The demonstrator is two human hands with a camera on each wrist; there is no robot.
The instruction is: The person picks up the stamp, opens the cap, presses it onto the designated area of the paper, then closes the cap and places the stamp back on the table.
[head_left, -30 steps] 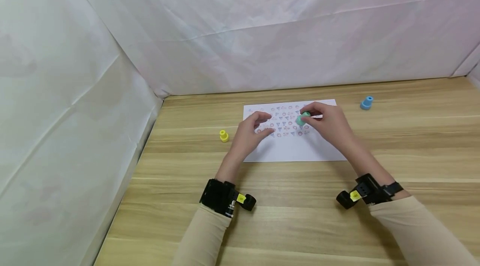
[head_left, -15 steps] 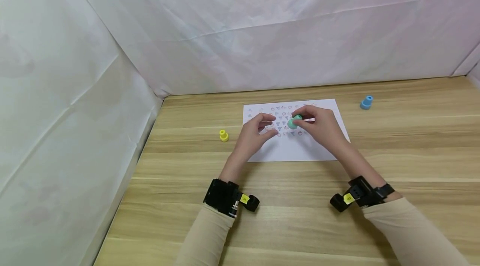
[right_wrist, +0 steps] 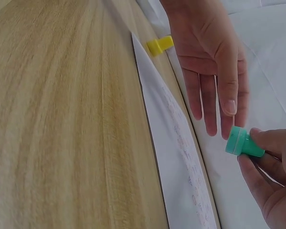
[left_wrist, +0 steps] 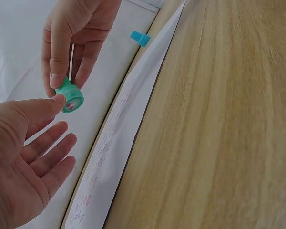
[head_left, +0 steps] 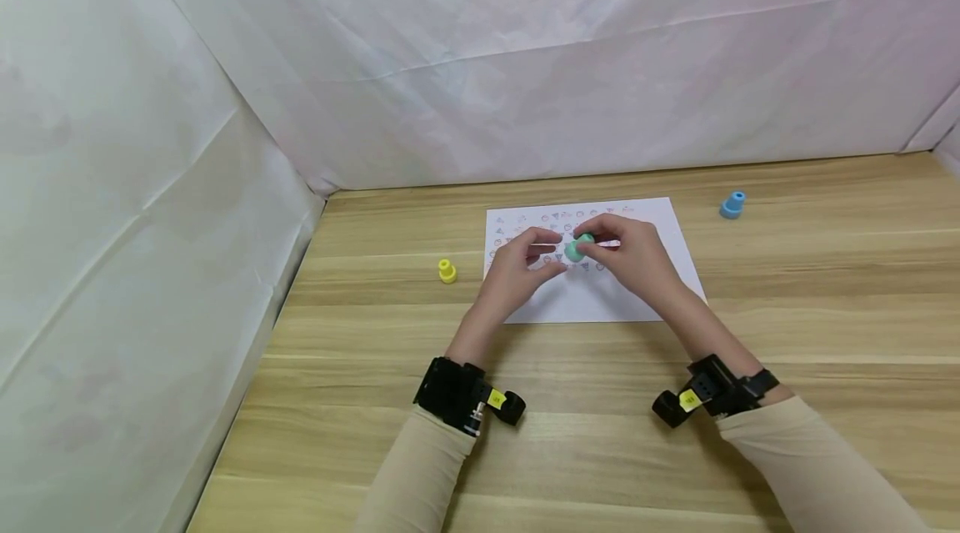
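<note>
My right hand (head_left: 637, 258) pinches the green stamp (head_left: 578, 248) above the paper (head_left: 600, 304). My left hand (head_left: 517, 266) is open, thumb touching its face. Many stamp marks fill the top; the bottom, toward 6 o'clock, is bare.

The hands hide part of the printed sheet (head_left: 592, 299), its small marks too tiny to read; the green stamp (head_left: 577, 248) is mostly covered.
</note>
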